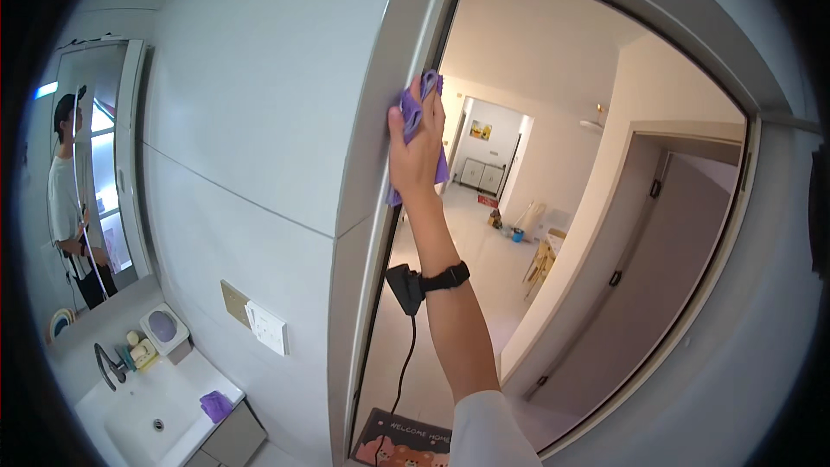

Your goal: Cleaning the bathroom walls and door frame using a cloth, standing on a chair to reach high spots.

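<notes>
My right hand [417, 149] is raised high and closed around a bunched purple cloth [411, 108]. It presses the cloth against the left upright of the grey door frame [367, 182]. Folds of the cloth stick out above the fingers and hang below the palm on both sides. Around the wrist sits a black strap with a small black device [405, 289], from which a thin black cable runs down. My left hand is outside the picture.
At lower left, a white sink [121, 419] has a dark tap [105, 367] and a second purple cloth [215, 406] on its rim. Wall switches [266, 327] sit beside the frame. Through the doorway lie a patterned doormat [402, 439] and a brown door [644, 285].
</notes>
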A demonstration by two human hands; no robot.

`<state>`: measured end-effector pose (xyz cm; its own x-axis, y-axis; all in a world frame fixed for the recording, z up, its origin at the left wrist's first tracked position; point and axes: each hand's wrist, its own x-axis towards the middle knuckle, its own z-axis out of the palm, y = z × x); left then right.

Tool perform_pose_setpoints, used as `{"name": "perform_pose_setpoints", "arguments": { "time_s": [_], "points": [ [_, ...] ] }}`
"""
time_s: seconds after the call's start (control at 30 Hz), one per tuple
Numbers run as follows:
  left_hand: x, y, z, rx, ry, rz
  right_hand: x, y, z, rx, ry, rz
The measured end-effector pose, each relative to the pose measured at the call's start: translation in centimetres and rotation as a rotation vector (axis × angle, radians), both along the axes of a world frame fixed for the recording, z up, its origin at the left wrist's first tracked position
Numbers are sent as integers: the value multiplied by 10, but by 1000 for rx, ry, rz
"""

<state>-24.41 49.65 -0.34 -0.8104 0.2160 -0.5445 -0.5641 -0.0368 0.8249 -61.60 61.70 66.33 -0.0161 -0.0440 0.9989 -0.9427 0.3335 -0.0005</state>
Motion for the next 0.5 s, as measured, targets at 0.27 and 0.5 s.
{"name": "perform_pose_setpoints", "arguments": {
  "time_s": [0.27, 0.5],
  "points": [
    [-29, 26, -23, 60, 171, 317, -18, -13, 83, -19, 149, -14],
    [-47, 47, -20, 22, 104, 414, -26, -11, 165, -69, 231, -73]
  ]
}}
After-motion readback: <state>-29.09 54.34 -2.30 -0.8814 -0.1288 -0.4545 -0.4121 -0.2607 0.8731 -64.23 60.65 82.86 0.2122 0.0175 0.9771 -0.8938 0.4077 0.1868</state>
